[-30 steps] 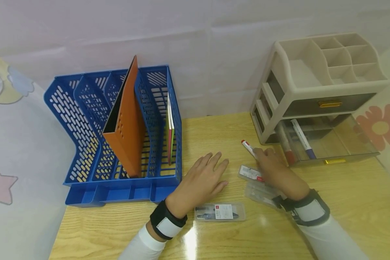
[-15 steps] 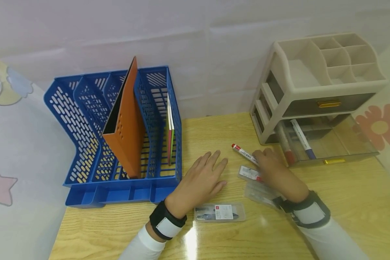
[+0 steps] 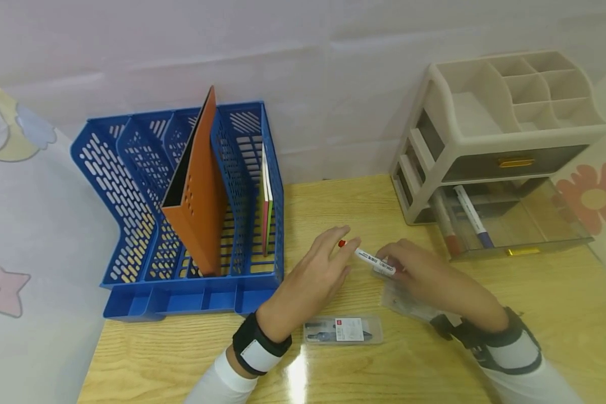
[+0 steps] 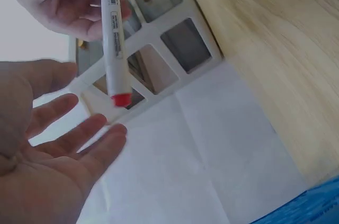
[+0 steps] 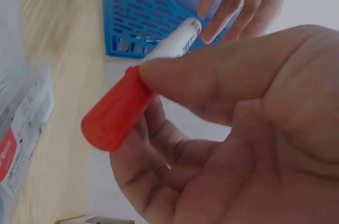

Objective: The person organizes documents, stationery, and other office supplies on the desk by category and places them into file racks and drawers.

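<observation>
My right hand [image 3: 424,275] pinches a white marker [image 3: 367,259] by its red cap [image 5: 114,113], thumb on one side and fingers on the other. The marker is raised and slants toward my left hand [image 3: 308,280]. In the left wrist view, the left fingers [image 4: 98,144] are spread around the marker's red tail end [image 4: 122,100], apart from it as far as I can tell. A clear pen case [image 3: 342,329] with a white label lies below the left hand. Other clear packs [image 3: 409,303] lie partly hidden beneath the right hand.
A blue file rack [image 3: 192,285] stands on the left with an orange folder [image 3: 202,196] and thin booklets [image 3: 266,213]. On the right, a beige desk organizer [image 3: 525,134] has its clear lower drawer [image 3: 540,224] pulled out, with a purple-capped marker [image 3: 472,216] and a red-capped one inside.
The right hand has lifted the marker off the table and swung it left, its far end now by the left fingers. The left hand has shifted only slightly.
</observation>
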`<action>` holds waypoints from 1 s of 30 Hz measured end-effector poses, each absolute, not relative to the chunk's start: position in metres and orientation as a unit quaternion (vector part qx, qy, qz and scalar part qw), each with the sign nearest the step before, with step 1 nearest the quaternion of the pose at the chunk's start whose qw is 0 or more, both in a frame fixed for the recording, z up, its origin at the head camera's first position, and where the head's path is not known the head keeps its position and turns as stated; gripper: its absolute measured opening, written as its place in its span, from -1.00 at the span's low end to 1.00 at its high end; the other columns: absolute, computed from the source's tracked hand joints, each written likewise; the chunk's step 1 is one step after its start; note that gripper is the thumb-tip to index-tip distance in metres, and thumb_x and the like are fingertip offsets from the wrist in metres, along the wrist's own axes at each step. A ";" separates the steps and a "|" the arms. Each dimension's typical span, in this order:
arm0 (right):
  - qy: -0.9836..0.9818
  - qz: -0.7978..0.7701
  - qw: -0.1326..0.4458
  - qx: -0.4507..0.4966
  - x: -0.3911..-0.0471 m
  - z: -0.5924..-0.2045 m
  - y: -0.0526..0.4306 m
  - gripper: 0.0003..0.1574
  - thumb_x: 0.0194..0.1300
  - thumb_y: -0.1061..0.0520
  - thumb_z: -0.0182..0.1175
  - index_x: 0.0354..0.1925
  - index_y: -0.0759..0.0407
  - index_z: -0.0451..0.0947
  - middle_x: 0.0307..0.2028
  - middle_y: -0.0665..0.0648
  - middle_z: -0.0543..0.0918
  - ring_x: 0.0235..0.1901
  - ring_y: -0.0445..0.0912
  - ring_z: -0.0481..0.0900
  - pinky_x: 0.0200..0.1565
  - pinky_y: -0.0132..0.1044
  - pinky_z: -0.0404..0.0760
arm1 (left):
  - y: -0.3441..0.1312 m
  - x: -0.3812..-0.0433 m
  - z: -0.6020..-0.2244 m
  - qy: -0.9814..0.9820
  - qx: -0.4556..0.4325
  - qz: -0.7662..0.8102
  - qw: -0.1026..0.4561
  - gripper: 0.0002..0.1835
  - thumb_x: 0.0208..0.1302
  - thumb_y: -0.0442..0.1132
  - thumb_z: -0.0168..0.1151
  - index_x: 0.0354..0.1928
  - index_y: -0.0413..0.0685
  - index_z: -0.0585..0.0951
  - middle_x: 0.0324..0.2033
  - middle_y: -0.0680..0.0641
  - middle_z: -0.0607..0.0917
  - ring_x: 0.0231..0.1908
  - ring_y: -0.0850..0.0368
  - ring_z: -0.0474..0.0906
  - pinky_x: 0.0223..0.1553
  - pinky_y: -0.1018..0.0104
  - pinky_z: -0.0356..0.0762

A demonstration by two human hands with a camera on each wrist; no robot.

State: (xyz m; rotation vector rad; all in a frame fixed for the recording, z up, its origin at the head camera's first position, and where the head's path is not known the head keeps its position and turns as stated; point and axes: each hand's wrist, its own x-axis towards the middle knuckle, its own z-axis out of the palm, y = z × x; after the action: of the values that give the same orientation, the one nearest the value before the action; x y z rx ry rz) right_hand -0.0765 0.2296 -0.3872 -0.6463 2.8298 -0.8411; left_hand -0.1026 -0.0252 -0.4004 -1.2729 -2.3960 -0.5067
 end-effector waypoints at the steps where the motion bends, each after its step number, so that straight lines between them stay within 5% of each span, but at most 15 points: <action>1: 0.932 -0.283 0.060 -0.220 -0.075 -0.386 0.230 -0.56 0.24 0.44 0.30 0.07 0.17 0.60 -0.20 0.01 0.61 -0.24 -0.18 0.53 -0.24 -0.28 0.60 | -0.025 -0.102 -0.400 -0.845 -0.459 -0.193 0.193 -0.51 0.42 -0.32 0.30 0.34 -0.17 0.49 0.35 -0.28 0.47 0.38 -0.13 0.44 0.36 0.29 0.47; 11: 0.898 -0.333 0.059 -0.280 -0.068 -0.377 0.235 -0.53 0.26 0.39 0.35 0.08 0.03 0.58 -0.18 -0.15 0.57 -0.18 -0.27 0.52 -0.19 -0.33 0.62 | -0.025 -0.100 -0.393 -0.805 -0.484 -0.258 0.226 -0.76 0.40 -0.50 0.24 0.04 -0.21 0.70 0.00 -0.11 0.65 0.08 0.09 0.58 0.16 0.48 0.57; 22: 0.890 -0.356 0.062 -0.279 -0.066 -0.370 0.226 -0.66 0.30 0.31 0.37 0.02 0.06 0.62 -0.21 -0.17 0.68 -0.22 -0.34 0.62 -0.23 -0.37 0.68 | -0.026 -0.098 -0.387 -0.785 -0.493 -0.287 0.240 -0.77 0.36 -0.56 0.24 -0.05 -0.21 0.75 -0.02 -0.11 0.67 0.04 0.10 0.59 0.11 0.53 0.57; 30: 0.880 -0.386 0.107 -0.255 -0.060 -0.361 0.225 -0.65 0.36 0.32 0.29 0.08 0.09 0.59 -0.35 -0.16 0.62 -0.37 -0.33 0.57 -0.38 -0.38 0.65 | -0.027 -0.097 -0.386 -0.781 -0.491 -0.285 0.261 -0.75 0.36 -0.46 0.31 0.05 -0.24 0.71 0.11 -0.21 0.65 0.17 -0.02 0.60 0.26 0.41 0.55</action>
State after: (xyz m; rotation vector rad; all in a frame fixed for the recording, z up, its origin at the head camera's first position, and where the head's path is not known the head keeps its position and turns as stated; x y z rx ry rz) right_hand -0.0595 0.2245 -0.3614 -0.7504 2.5910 -1.1353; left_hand -0.0972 -0.0268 -0.3862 -1.3279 -2.1138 -0.7713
